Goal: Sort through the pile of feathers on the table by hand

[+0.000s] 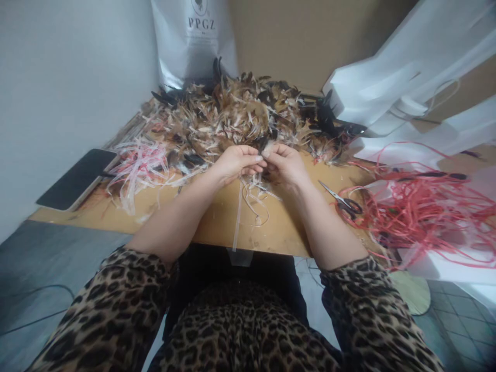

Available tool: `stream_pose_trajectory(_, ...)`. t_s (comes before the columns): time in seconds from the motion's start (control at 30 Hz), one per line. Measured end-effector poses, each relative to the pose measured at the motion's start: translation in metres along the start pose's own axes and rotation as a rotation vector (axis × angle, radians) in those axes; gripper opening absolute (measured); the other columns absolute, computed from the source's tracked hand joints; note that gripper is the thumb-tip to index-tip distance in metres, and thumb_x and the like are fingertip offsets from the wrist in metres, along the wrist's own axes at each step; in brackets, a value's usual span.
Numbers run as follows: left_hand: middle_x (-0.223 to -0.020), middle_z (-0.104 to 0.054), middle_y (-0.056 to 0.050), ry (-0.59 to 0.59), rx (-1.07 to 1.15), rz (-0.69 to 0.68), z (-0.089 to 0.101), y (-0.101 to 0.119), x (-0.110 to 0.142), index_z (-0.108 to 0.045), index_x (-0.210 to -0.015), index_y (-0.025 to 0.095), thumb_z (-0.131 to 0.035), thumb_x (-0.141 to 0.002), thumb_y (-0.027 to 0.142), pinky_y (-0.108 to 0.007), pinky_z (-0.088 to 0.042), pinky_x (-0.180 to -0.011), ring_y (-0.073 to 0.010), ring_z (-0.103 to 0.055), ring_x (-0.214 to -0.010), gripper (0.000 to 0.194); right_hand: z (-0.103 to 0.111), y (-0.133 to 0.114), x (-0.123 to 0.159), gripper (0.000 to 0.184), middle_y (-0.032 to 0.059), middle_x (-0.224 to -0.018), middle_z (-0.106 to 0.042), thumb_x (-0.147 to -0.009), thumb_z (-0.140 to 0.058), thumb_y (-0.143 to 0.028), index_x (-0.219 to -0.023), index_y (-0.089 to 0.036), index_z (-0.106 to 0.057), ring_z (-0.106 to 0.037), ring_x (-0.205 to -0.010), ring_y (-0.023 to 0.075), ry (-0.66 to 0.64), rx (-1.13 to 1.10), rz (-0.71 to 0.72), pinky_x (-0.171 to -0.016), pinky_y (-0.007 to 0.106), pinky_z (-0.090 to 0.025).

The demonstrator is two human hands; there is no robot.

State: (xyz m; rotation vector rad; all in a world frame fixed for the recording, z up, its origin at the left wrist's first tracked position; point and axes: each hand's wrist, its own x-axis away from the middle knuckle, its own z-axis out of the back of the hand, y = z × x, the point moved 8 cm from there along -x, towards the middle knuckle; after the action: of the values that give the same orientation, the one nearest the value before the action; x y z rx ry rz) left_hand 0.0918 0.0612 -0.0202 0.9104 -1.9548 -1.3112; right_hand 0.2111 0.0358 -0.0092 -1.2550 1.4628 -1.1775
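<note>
Nearest, pale ribbon strips [248, 201] trail over the table [217, 227] edge, pinched above by both curled hands: left hand [237, 163] and right hand [284, 163], fingertips meeting. Scissors [343, 199] lie just right. Beyond them rises a feather pile [236, 116].

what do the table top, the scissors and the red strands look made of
Table top: probably wood or board, matte tan, scuffed. Scissors: shiny metal blades, black handles, likely plastic. Red strands: thin flat ribbon, maybe plastic or paper raffia; hard to tell.
</note>
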Motion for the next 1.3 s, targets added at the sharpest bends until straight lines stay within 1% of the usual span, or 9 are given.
stream_pose_trajectory(0.33, -0.07, -0.073, -0.006, 0.054, -0.079, -0.023, 0.002, 0.0, 0.0, -0.067, -0.078, 0.008, -0.07, -0.079, 0.008, -0.015, -0.05, -0.053, -0.0079, -0.067, -0.055, 0.004, 0.002, 0.001, -0.002, 0.038, -0.0064, -0.052, -0.053, -0.054, -0.088, -0.041, -0.068, -0.019, -0.06, -0.041, -0.045, 0.0056, 0.006, 0.048, 0.028, -0.045, 0.021, -0.029)
stream_pose_trajectory(0.47, -0.07, -0.073, -0.005, 0.161, 0.013, -0.07, 0.014, 0.007, -0.001, -0.064, -0.078, 0.009, -0.068, -0.082, 0.009, -0.015, -0.049, -0.052, -0.0069, -0.066, -0.054, 0.006, 0.017, -0.005, -0.009, 0.027, -0.0062, -0.053, -0.053, -0.064, -0.079, -0.038, -0.073, -0.019, -0.063, -0.039, -0.046, 0.0062, 0.105, 0.15, 0.131, -0.047, 0.022, -0.03)
stream_pose_trajectory(0.57, -0.071, -0.073, -0.004, 0.242, 0.074, -0.106, 0.024, 0.012, -0.002, -0.062, -0.079, 0.01, -0.067, -0.084, 0.01, -0.014, -0.048, -0.051, -0.0065, -0.066, -0.055, 0.007, 0.03, -0.006, -0.014, 0.016, -0.0043, -0.059, -0.056, -0.07, -0.071, -0.031, -0.074, -0.018, -0.062, -0.046, -0.053, 0.0086, 0.184, 0.363, 0.209, -0.054, 0.024, -0.037)
stream_pose_trajectory(0.63, -0.071, -0.073, -0.003, 0.272, 0.102, -0.117, 0.027, 0.014, -0.002, -0.061, -0.079, 0.011, -0.066, -0.085, 0.01, -0.014, -0.047, -0.051, -0.0062, -0.066, -0.055, 0.007, 0.031, -0.009, -0.014, 0.01, -0.003, -0.064, -0.057, -0.073, -0.066, -0.026, -0.079, -0.018, -0.063, -0.049, -0.058, 0.0111, 0.199, 0.558, 0.286, -0.061, 0.026, -0.042)
stream_pose_trajectory(0.77, -0.07, -0.073, -0.003, 0.292, 0.125, -0.102, 0.026, 0.014, 0.0, -0.059, -0.08, 0.012, -0.066, -0.085, 0.01, -0.013, -0.045, -0.05, -0.0053, -0.064, -0.054, 0.009, 0.011, -0.022, -0.001, 0.022, 0.0026, -0.083, -0.063, -0.076, -0.06, -0.019, -0.097, -0.019, -0.067, -0.056, -0.076, 0.017, 0.151, 0.964, 0.531, -0.074, 0.032, -0.046)
stream_pose_trajectory(0.9, -0.072, -0.073, -0.003, 0.292, 0.127, -0.069, 0.023, 0.012, 0.002, -0.06, -0.081, 0.011, -0.065, -0.085, 0.007, -0.014, -0.045, -0.05, -0.005, -0.064, -0.053, 0.007, -0.006, -0.021, 0.005, 0.027, 0.0073, -0.097, -0.063, -0.087, -0.053, -0.021, -0.108, -0.023, -0.069, -0.058, -0.088, 0.0206, 0.119, 1.265, 0.6, -0.072, 0.03, -0.045)
stream_pose_trajectory(1.0, -0.073, -0.072, -0.003, 0.291, 0.14, -0.056, 0.023, 0.01, 0.001, -0.062, -0.081, 0.009, -0.063, -0.085, 0.005, -0.014, -0.045, -0.05, -0.0047, -0.064, -0.054, 0.006, -0.006, -0.022, 0.003, 0.024, 0.0063, -0.091, -0.062, -0.09, -0.051, -0.023, -0.1, -0.022, -0.073, -0.058, -0.085, 0.0193, 0.166, 1.284, 0.639, -0.071, 0.029, -0.044)
stream_pose_trajectory(1.13, -0.073, -0.072, -0.004, 0.289, 0.197, -0.013, 0.025, 0.007, 0.001, -0.061, -0.08, 0.009, -0.061, -0.086, 0.001, -0.014, -0.044, -0.048, -0.0054, -0.064, -0.054, 0.009, 0.002, -0.034, 0.008, 0.022, 0.0055, -0.089, -0.058, -0.09, -0.052, -0.021, -0.096, -0.021, -0.072, -0.057, -0.085, 0.0178, 0.255, 1.162, 0.764, -0.075, 0.03, -0.046)
stream_pose_trajectory(1.3, -0.073, -0.073, -0.007, 0.125, 0.241, 0.113, 0.012, -0.001, 0.002, -0.061, -0.08, 0.008, -0.062, -0.085, 0.001, -0.013, -0.043, -0.045, -0.0068, -0.065, -0.054, 0.008, 0.006, -0.044, 0.017, 0.02, 0.0046, -0.089, -0.054, -0.09, -0.051, -0.021, -0.095, -0.023, -0.071, -0.055, -0.082, 0.0167, 0.312, 1.123, 0.872, -0.074, 0.031, -0.046)
